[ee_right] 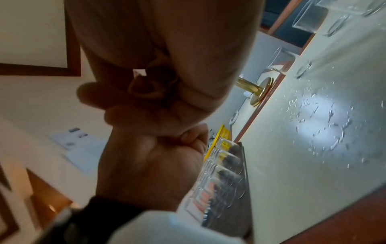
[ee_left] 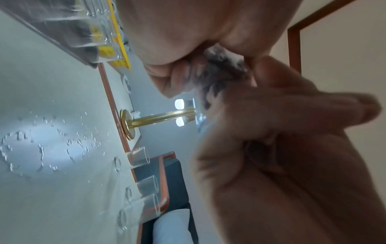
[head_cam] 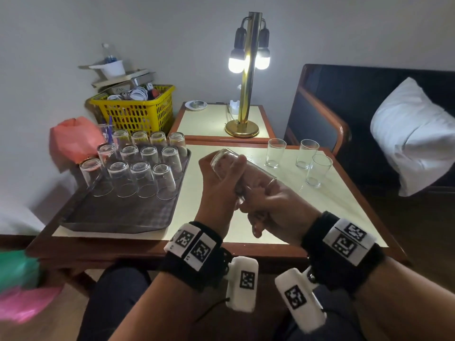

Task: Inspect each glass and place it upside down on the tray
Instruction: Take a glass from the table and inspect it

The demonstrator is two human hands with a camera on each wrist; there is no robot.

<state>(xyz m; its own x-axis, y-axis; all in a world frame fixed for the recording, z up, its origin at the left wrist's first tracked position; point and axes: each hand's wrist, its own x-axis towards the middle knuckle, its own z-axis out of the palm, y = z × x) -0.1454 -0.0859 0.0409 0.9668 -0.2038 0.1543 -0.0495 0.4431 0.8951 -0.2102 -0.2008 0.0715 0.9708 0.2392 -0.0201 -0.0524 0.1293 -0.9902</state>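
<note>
Fingers (head_cam: 240,160) of both hands curled round clear drinking glass (head_cam: 225,159), held tilted above cream tabletop (head_cam: 327,205), base end up-left. Left hand (head_cam: 216,188) wraps base half, right hand (head_cam: 273,207) takes rim end. Looks like I'm mid-inspection on this one. Dark rectangular tray (head_cam: 115,215) just left already has twelve-ish glasses upside down in rows (head_cam: 140,168), front half bare. Three upright glasses (head_cam: 306,153) wait at far right. So mostly done by my count, four left incl. this.
</note>
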